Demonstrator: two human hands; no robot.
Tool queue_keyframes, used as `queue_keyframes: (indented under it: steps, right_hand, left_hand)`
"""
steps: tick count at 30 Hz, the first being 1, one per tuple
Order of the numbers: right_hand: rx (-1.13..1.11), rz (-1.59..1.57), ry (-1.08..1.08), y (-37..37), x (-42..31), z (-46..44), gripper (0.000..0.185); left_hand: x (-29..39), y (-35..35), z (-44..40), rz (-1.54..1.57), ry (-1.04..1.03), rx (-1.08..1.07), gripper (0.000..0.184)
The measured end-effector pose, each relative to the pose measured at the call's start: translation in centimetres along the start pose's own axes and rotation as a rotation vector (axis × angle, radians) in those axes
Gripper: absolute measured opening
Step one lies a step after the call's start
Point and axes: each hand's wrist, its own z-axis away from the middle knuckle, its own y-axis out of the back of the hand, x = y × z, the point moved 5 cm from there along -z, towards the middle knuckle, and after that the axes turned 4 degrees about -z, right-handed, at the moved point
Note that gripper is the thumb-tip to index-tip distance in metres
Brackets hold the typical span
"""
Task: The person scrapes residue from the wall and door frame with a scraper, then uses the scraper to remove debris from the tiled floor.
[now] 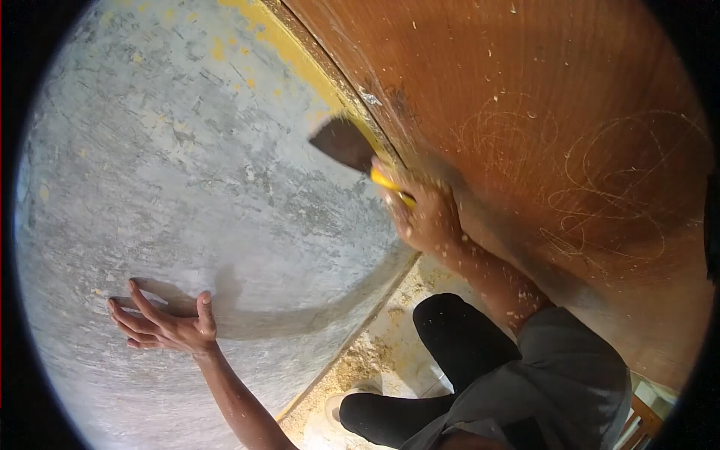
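My right hand (pixel 426 210) is wrapped round the yellow handle of a paint scraper (pixel 343 142). Its wide dark blade meets the strip of yellow paint (pixel 300 56) along the edge of the wall. Flakes of paint speckle my right forearm. Lower left, my left hand (pixel 169 321) rests against the scraped grey wall (pixel 202 187) with its fingers spread, holding nothing. Small patches of yellow remain on the grey surface near the top.
A brown wooden panel (pixel 525 172) with scribbled scratches meets the wall on the right. Paint scrapings (pixel 367 356) cover the floor below, around my dark-trousered legs (pixel 465 337). A round whitish object (pixel 335 407) stands by one knee. Wooden slats (pixel 637 420) show at lower right.
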Motion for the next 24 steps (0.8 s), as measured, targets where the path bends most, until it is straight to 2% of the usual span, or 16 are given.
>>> queue_keyframes:
  steps: [11,12,16,19,22,24]
  right_hand:
    - [-0.045,-0.039,-0.018,0.0,-1.3,-2.9,0.037]
    - [-0.029,-0.006,0.034,0.3,-0.5,-1.6,0.037]
    - [-0.055,0.042,0.025,0.8,-0.8,-1.8,0.036]
    - [-0.092,0.016,-0.116,0.1,-1.7,-4.1,0.037]
    - [-0.065,0.081,0.063,1.3,-1.8,-1.2,0.037]
    - [-0.076,0.065,0.009,0.9,-1.5,-1.8,0.037]
  left_hand:
    - [-0.5,0.2,-0.1,0.018,-0.004,0.004,0.104]
    - [-0.3,0.2,-0.2,0.025,-0.001,0.005,0.104]
    - [-0.3,0.1,0.0,0.007,0.021,-0.002,0.104]
    - [-0.3,0.2,-0.1,0.011,0.015,0.006,0.105]
    - [-0.3,0.2,-0.2,0.014,0.02,0.001,0.105]
    - [-0.4,0.3,-0.3,0.011,0.028,-0.004,0.105]
